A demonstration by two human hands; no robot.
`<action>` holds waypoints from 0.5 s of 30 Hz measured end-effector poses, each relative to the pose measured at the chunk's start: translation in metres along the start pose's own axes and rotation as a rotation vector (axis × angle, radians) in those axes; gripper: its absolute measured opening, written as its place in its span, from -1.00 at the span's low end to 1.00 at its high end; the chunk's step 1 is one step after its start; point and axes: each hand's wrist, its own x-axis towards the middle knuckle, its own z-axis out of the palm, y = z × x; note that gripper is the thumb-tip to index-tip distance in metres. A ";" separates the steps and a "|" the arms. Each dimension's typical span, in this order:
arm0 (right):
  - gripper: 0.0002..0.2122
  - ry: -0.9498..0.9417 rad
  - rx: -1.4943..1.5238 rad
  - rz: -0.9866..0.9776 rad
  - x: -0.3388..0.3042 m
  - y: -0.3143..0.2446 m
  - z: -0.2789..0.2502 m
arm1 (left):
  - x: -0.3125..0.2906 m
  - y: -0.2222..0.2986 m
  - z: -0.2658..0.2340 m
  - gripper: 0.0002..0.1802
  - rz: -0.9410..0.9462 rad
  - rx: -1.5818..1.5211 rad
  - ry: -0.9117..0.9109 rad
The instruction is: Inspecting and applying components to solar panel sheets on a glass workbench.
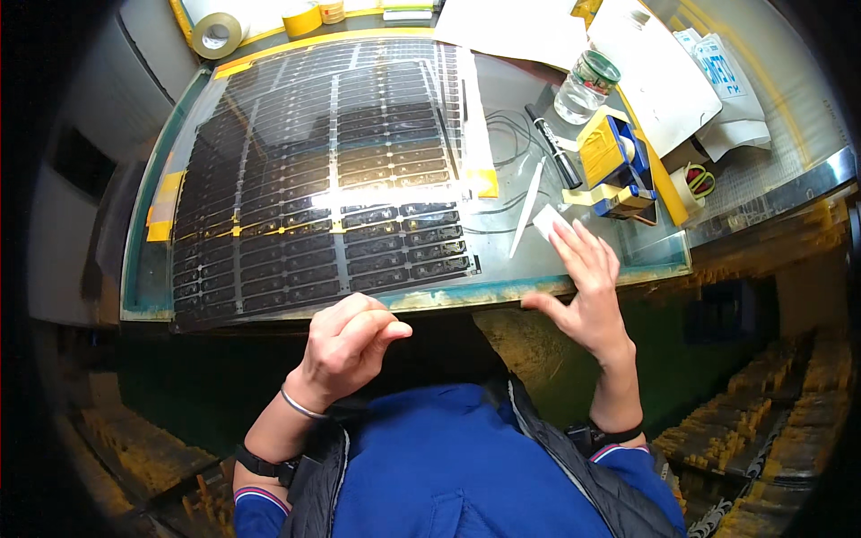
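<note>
My left hand (348, 345) is closed, thumb against the curled fingers, just off the table's front edge; whatever it may pinch is hidden. My right hand (587, 282) is open with its thumb spread wide, the fingertips at a small white piece (549, 220) on the glass tabletop. Beyond the left hand lies a clear film sheet (336, 269) with rows of dark printed patterns, its near edge reaching the table edge. Yellow tape (165, 206) sits along the sheet's side. A slim white pointed tool (527, 208) rests left of the right hand's fingers.
Past my right hand stand a blue and yellow tape dispenser (619, 166), a black marker (554, 148) and a clear jar (585, 88) with a green lid. Green-handled scissors (701, 182) are farther right. Tape rolls (218, 36) and white paper (516, 31) line the back.
</note>
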 end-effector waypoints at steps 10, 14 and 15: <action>-0.84 0.111 0.845 -0.057 -0.020 -0.036 0.002 | 0.032 0.023 0.026 -0.34 0.067 -0.167 -0.114; -0.84 0.035 1.118 0.025 -0.014 -0.052 0.005 | 0.027 0.026 0.031 -0.49 -0.006 -0.243 -0.075; -0.86 -0.024 1.216 0.106 -0.014 -0.056 0.006 | 0.023 0.024 0.029 -0.59 -0.029 -0.263 -0.105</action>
